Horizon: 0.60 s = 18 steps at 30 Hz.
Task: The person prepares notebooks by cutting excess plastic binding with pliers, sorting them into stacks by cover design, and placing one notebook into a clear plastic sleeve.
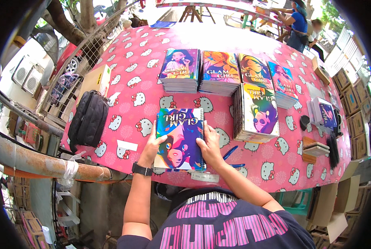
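Between my two hands, at the table's near edge, are spiral notebooks (179, 141) held together. The top one has a blue, purple and pink portrait cover, upside down to me. My left hand (152, 145) grips the left side, its thumb on the cover; a black watch is on that wrist. My right hand (208, 145) grips the right side by the wire binding, thumb also on the cover. How many are beneath the top one I cannot tell. Just right of my right hand stands a tall stack of notebooks (258, 112) with a yellow, green and purple cover on top.
Further stacks of notebooks (179, 66) line the middle of the pink patterned table (131, 87). A black bag (88, 120) and a cardboard box (96, 81) lie left. Blue scissors-like handles (230, 154) are near my right forearm. Other people (298, 27) are at the far right.
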Each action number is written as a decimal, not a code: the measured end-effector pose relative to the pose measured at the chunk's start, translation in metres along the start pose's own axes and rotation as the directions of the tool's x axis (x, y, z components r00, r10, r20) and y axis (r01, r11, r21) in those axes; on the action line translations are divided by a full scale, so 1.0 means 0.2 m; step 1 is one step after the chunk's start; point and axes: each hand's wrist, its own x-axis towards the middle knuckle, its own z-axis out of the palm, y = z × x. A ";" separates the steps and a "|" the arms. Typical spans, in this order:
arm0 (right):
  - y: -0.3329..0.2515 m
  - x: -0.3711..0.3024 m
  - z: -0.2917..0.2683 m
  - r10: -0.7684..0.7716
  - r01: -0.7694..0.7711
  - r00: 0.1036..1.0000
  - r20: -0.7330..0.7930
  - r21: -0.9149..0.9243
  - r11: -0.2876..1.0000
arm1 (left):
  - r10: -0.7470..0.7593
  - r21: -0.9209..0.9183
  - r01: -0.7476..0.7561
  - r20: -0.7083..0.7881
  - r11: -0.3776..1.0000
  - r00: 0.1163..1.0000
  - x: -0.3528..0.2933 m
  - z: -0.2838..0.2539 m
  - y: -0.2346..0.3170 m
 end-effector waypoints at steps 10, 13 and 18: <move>-0.03 -0.20 -0.06 0.375 -0.582 0.813 0.445 0.632 0.511 | -0.150 -0.356 0.200 0.164 0.913 0.975 -0.13 -0.03 -0.11; -0.10 -0.22 -0.08 0.369 -0.597 0.802 0.469 0.638 0.487 | -0.149 -0.401 0.196 0.147 0.895 0.978 -0.13 -0.02 -0.14; 0.06 -0.09 -0.10 0.392 -0.542 0.825 0.407 0.766 0.346 | -0.190 -0.402 0.256 0.197 0.879 0.962 0.07 0.05 -0.16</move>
